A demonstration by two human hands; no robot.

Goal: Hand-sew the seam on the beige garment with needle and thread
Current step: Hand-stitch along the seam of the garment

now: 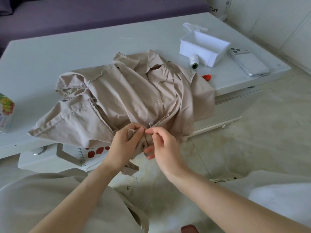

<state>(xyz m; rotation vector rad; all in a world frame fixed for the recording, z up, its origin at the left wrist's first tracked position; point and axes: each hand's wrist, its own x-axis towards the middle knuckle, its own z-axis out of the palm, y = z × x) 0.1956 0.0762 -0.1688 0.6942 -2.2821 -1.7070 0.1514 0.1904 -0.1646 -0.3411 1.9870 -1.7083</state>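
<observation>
While mid-stitch | left hand [125, 142] grips garment [117, 98] seam | right hand [161, 142] pinches needle [150, 126] | next: likely draw thread through.

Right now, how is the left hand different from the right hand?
The left hand grips a bunched fold of the beige garment; the right hand pinches the needle. The left hand's fingers all curl in; the right hand's lower fingers stick out loose. Both meet at the same fold.
</observation>
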